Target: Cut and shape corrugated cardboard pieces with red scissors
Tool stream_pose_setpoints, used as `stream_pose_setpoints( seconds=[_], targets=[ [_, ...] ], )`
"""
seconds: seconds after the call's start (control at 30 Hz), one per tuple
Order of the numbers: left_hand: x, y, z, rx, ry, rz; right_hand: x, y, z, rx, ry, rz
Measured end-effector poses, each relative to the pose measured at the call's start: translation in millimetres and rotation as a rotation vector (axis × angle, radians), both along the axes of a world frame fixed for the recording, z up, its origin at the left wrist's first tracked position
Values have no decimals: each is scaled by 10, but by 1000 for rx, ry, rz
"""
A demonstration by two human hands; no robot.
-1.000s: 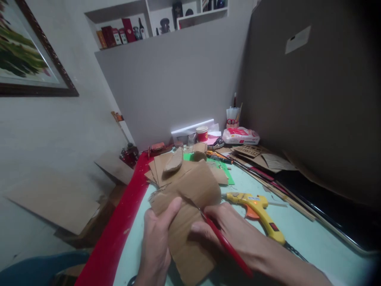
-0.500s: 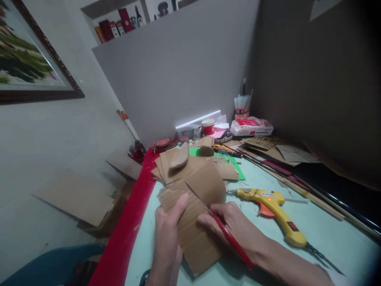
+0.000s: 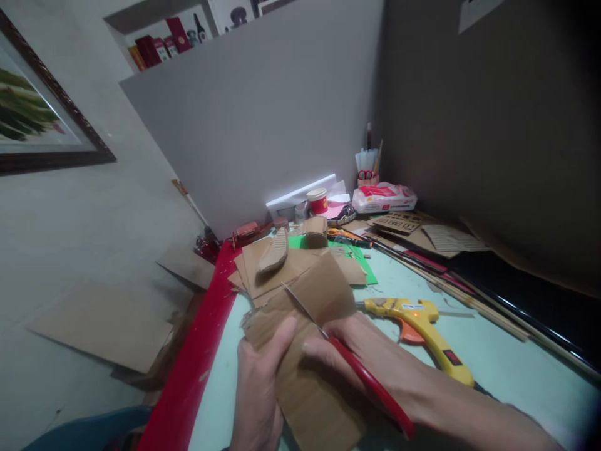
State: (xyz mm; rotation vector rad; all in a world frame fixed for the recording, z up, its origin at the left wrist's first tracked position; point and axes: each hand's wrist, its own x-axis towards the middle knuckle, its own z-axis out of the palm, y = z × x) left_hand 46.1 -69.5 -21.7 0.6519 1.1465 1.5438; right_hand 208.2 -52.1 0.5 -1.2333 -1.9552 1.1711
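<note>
**Head view: knife blade slanting up and left across a cardboard sheet held under both hands**

The table (image 3: pixel 507 376), pale green with a red strip along its left edge, carries everything here. The largest piece on it close to the person is the cardboard sheet (image 3: pixel 314 388), which lies flat directly in front of the body and partly beneath both hands. Its long axis runs away from the person, from the near edge of the table up toward the stack of cardboard pieces (image 3: pixel 272 266) just beyond it, with a slight lean to the left at the far end.

The left hand (image 3: pixel 258 388) lies on the sheet's left side, fingers closed loosely and thumb stretched out along the cardboard, pressing it down. The right hand (image 3: pixel 366 357) comes in from the lower right and is closed around the red handle of a knife (image 3: pixel 347 363). It is the hand nearer the blade's working end; the left thumb sits just beside the blade line, to its left.

The knife's long axis runs diagonally: handle low and right along the forearm, thin blade pointing up and left over the cardboard toward the stack.

A yellow glue gun (image 3: pixel 422 332) lies just right of the right hand, nozzle pointing left toward the sheet.
</note>
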Motion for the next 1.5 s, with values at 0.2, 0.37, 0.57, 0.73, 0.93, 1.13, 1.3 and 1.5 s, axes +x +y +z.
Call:
stream_pose_setpoints(
  seconds=[0.2, 0.37, 0.57, 0.73, 0.93, 1.13, 1.3, 1.5],
  targets=[
    [33, 9, 3, -73, 14, 49, -105, 99, -265, -71, -4, 47],
    [19, 36, 9, -142, -38, 79, -193, 148, -385, -58, 30, 16],
    [-167, 112, 88, 20, 50, 77, -171, 41, -331, -55, 44, 39],
    [-142, 79, 92, 47, 134, 101, -75, -48, -190, -77, 104, 62],
    [-10, 69, 142, 83, 230, 102, -60, 28, -29, -56, 117, 93],
    [-51, 175, 75, 34, 242, 31, -206, 163, -312, -57, 77, 9],
    [-114, 184, 18, -16, 212, -49, -213, 209, -369, -95, 47, 5],
    [-468, 112, -7, -45, 310, 125, 128, 171, -13, -88, 77, -86]
  ],
)
